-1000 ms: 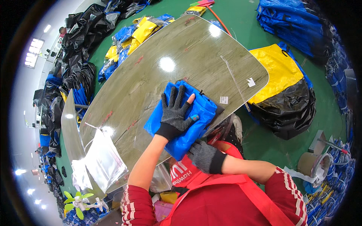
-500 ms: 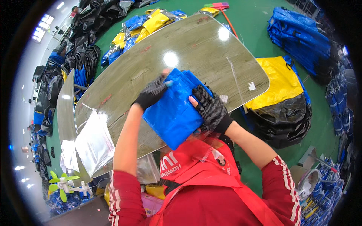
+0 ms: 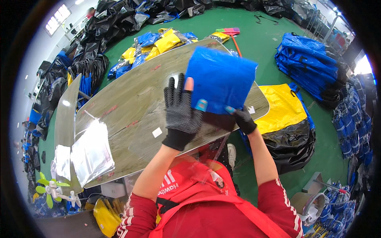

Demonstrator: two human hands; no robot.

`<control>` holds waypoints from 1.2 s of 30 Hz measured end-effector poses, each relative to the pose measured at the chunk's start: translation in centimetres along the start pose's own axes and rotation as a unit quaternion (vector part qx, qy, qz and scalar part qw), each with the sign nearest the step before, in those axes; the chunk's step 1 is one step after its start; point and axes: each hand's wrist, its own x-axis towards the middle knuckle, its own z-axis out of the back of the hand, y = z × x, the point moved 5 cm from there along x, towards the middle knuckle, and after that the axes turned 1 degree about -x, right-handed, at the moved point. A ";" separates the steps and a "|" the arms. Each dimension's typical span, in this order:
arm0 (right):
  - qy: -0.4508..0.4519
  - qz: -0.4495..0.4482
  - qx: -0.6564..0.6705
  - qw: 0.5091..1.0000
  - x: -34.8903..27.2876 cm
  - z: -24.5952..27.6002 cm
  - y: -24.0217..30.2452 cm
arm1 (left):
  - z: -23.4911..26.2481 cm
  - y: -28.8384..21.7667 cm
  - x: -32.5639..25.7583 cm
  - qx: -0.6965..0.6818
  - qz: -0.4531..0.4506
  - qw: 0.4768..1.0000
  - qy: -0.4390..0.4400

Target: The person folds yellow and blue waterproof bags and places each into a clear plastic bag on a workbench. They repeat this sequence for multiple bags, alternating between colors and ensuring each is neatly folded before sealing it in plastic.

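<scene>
A folded blue plastic sheet is raised above the table between my two gloved hands. My left hand is at its lower left edge, thumb across the front and the other fingers stretched up alongside. At the lower right corner, my right hand grips it with the thumb on the front; its other fingers are hidden behind the sheet. Both gloves are dark grey with bare fingertips showing. Under the hands lies the wood-patterned table, with a small white paper square on it.
Shiny clear plastic bags lie at the table's left. Beyond are blue and yellow packed bundles and a broom. A yellow and black bag stands right of the table, near a blue stack. A bucket is lower right.
The blue sheet has moved away from my body and to the right, and turned. My right hand has shifted to its lower corner. The view has shifted, and a paper square now shows.
</scene>
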 end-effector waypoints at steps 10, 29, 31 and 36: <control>-0.188 -0.113 0.011 0.976 -8.7 5.1 -5.4 | -12.4 -0.4 -7.7 -0.051 0.053 0.969 0.234; -0.083 -0.195 -0.076 0.974 -15.4 8.6 -4.5 | -3.5 16.5 -10.1 0.026 0.082 0.951 0.297; -0.016 -0.158 -0.059 0.986 -14.6 6.5 -3.8 | -3.1 14.9 -12.8 -0.021 0.098 0.938 0.333; 0.009 -0.229 -0.143 0.963 -13.6 4.5 -3.5 | -1.8 13.3 -14.6 -0.023 0.053 0.971 0.232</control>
